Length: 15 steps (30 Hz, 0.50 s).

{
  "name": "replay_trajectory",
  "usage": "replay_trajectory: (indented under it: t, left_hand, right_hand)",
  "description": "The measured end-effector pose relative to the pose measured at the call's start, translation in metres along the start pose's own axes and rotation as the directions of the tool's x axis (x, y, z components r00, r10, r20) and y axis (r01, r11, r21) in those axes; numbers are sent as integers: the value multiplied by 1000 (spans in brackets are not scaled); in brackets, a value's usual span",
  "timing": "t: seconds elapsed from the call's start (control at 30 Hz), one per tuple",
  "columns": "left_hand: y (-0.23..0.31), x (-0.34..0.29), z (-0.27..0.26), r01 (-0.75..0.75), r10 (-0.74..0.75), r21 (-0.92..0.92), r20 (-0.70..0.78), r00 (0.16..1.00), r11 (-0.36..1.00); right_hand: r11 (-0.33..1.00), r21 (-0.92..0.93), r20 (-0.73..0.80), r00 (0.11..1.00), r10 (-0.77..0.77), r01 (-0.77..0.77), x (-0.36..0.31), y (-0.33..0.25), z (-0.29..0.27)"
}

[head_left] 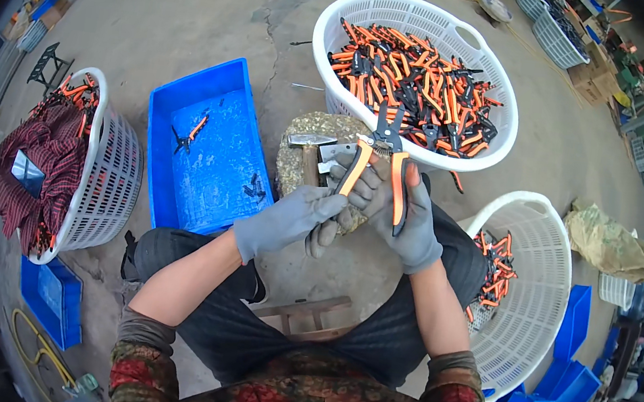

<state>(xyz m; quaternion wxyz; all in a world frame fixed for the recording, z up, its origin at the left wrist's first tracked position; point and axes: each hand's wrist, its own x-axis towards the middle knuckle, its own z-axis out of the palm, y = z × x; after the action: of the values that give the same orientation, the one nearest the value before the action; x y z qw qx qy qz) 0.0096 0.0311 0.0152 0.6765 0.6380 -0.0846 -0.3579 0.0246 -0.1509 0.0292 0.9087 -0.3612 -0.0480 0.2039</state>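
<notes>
Grip: right hand is closed round one orange handle of the shears, held above the lap; left hand pinches the other handle.
Risk: blades point away, but a gloved finger could get nipped if the handles snap together.
Stone block: hammer could slide off.
Far basket: heaped shears may spill.

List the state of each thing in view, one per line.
Pliers: handles spread, held up in both hands.
Left hand: gloved, gripping one orange handle.
Right hand: gloved, gripping the other handle.
Top basket: heaped with pliers.
Right basket: partly filled.
Blue bin: nearly empty, a few pieces.
Left basket: cloth draped over it.
Hammer: lying on the block.
</notes>
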Motion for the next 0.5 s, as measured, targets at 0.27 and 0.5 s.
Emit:
replay_trajectory:
  t: [0.27, 0.5]
  left_hand:
    - [3, 1, 27, -2, -1, 28, 111, 994, 1000]
    - [5, 1, 10, -43, 37, -86, -70, 997, 995]
  right_hand:
    - [978, -161, -9, 991, 133, -132, -10, 10, -15]
    - [994, 111, 221, 975, -3, -22, -4, -11, 6]
